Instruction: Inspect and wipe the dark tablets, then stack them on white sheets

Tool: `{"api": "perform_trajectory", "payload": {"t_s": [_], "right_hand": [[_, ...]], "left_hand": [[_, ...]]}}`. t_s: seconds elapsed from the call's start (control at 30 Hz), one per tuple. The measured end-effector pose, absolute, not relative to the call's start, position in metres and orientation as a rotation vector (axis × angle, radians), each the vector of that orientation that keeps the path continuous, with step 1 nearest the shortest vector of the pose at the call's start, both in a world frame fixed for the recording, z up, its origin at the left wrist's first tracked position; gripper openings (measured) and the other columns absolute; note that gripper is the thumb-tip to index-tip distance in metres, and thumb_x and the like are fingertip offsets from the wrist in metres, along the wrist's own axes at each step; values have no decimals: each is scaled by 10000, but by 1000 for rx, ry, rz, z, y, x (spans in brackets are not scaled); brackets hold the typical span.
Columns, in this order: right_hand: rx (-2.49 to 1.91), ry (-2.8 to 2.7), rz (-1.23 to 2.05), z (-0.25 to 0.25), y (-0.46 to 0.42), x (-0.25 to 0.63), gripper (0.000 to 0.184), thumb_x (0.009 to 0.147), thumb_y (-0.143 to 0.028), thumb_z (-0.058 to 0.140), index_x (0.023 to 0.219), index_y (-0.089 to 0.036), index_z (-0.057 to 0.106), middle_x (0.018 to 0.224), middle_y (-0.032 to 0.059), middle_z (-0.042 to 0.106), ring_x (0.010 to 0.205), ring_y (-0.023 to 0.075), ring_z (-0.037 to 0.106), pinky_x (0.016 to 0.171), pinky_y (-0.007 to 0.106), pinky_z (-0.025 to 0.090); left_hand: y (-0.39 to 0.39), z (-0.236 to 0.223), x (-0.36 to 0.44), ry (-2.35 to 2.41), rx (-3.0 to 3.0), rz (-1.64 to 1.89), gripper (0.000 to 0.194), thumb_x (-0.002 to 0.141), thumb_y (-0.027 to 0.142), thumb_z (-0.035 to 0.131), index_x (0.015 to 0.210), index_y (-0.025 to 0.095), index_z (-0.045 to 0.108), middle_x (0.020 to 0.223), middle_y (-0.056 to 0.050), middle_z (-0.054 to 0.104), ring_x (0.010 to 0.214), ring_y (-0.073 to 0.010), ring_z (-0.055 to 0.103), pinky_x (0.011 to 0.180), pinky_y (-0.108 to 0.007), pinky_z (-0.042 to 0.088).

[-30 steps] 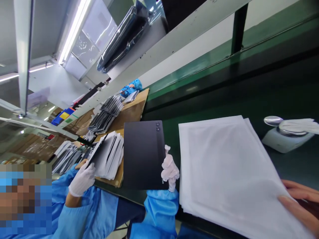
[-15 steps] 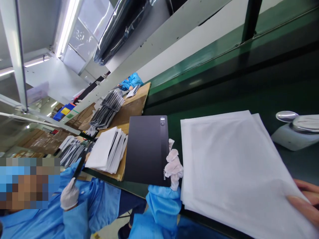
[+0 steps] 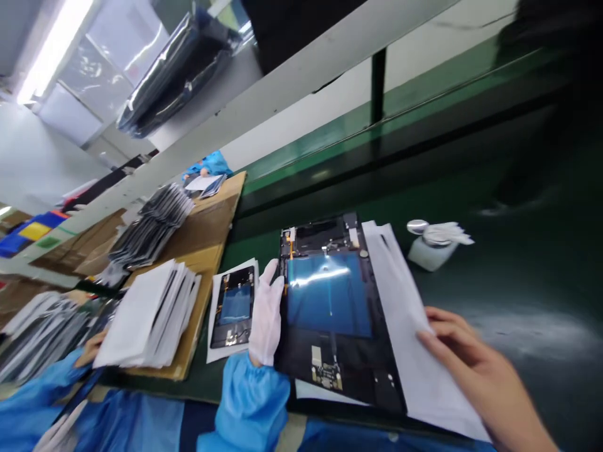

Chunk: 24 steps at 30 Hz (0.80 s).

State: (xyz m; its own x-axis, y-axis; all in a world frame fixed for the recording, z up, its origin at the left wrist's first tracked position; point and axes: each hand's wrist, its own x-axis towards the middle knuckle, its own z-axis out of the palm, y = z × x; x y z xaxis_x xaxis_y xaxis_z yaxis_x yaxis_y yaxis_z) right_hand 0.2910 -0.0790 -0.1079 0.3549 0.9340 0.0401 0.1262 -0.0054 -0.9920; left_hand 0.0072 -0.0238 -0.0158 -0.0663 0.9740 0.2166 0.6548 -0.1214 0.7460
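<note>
In the head view an opened tablet (image 3: 330, 351), black with a wide blue battery panel and bare circuit parts, faces up at the middle. My left hand (image 3: 265, 317), in a white glove, grips its left edge; some fingers are hidden. Soft white sheets (image 3: 409, 333) lie partly beneath the tablet and stick out on its right. The bare fingers of my right hand (image 3: 464, 351) pinch the right edge of these sheets. To the left, a second opened tablet (image 3: 235, 306) rests on a white sheet at the green table.
A white dispenser bottle (image 3: 431, 251) with a round metal top stands beyond my right hand. At left, a stack of white sleeves (image 3: 151, 314) sits on cardboard (image 3: 207, 263), with dark stacks behind. A co-worker's hand (image 3: 92, 348) is beside the white stack. A shelf runs overhead.
The tablet in my left hand has gone from its dark back cover to its opened inside and moved right, over the white sheets. The second tablet is now visible. The view has shifted right.
</note>
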Motion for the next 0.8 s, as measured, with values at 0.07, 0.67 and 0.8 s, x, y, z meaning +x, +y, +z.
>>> {"api": "perform_trajectory", "payload": {"t_s": [0.07,0.67,0.8], "right_hand": [[-1403,-1022,871,-104,-76,289,433,685,-637,681,631,-209,654,1026,94,650,963,248,636,787,266,522],[-1381,-1090,881,-124,-80,297,397,777,-617,637,742,-224,678,1141,71,621,1035,218,625,805,216,529],[-1438,-1162,789,-111,-83,298,373,771,-622,631,736,-253,682,1195,60,594,1057,259,609,635,231,570]], "left_hand": [[-15,-26,29,1644,1850,1017,484,1010,419,346,1476,285,361,1541,16,352,1439,-162,293,1251,-352,201],[-6,-36,11,1980,1984,655,287,894,471,538,891,235,702,748,-35,661,673,-171,621,594,-246,465],[-11,-25,19,1916,2088,674,210,890,379,530,893,238,686,779,-46,624,729,-178,592,621,-245,438]]}}
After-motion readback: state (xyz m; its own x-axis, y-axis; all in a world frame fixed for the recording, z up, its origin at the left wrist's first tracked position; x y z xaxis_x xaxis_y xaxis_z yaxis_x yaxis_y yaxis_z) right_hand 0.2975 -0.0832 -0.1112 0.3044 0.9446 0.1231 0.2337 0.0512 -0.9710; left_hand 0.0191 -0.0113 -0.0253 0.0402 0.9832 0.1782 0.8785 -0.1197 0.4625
